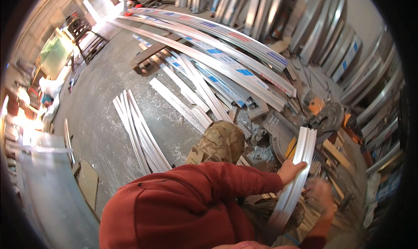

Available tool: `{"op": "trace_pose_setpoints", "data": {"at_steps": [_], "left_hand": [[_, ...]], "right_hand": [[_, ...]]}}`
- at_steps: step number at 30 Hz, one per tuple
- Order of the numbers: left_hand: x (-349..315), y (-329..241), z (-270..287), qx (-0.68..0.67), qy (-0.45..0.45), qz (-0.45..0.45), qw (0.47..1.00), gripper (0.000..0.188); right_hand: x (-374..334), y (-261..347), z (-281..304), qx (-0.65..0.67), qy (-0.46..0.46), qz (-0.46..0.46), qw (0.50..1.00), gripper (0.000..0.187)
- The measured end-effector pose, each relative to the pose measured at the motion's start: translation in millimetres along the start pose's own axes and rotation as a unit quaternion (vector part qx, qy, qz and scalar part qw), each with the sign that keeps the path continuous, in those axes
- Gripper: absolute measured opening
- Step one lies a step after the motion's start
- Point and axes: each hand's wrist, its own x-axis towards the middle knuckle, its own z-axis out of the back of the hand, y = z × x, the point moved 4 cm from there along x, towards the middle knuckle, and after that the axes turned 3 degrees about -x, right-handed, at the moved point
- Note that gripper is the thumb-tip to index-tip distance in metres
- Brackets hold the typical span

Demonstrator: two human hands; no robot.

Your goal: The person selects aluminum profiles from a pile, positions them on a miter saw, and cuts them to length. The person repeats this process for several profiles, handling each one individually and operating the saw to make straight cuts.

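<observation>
L edge: smooth grey sheet [52, 192]; next, bare concrete floor [93, 105], scuffed, w/ open room to move; approx 3 long shiny metal strips [150, 140] lying on it, roughly side by side; saw [278, 129] nr; L hand [291, 170] grips 1 ribbed silvery profile [304, 151], tilted, upper end by saw; R hand [321, 192] just R of it, blurred, can't tell if holding anything
</observation>
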Motion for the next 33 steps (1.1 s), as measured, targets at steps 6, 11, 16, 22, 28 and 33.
{"op": "trace_pose_setpoints", "data": {"at_steps": [6, 11, 16, 22, 28, 33], "left_hand": [[-51, -58, -60, -0.191, 0.166, -0.068, 0.965, 0.071], [-76, -49, -50, -0.050, 0.379, 0.069, 0.921, 0.057], [-83, 1, -8, 0.039, 0.432, 0.206, 0.877, 0.035], [-71, 44, 50, 0.156, 0.364, 0.319, 0.861, 0.063], [-34, 31, 48, -0.211, 0.092, 0.179, 0.957, 0.078], [4, 15, 62, -0.346, -0.110, 0.161, 0.918, 0.060]], "right_hand": [[-105, 17, -43, -0.136, -0.120, -0.123, 0.976, 0.072], [-186, 51, 39, -0.262, -0.465, 0.012, 0.846, 0.049], [-294, 44, 91, -0.241, -0.632, 0.273, 0.684, 0.057], [-285, 14, 71, 0.239, -0.671, 0.352, 0.608, 0.061], [-227, -45, -2, 0.370, -0.704, 0.246, 0.554, 0.056], [-214, -107, -103, 0.554, -0.558, 0.081, 0.612, 0.059]]}}
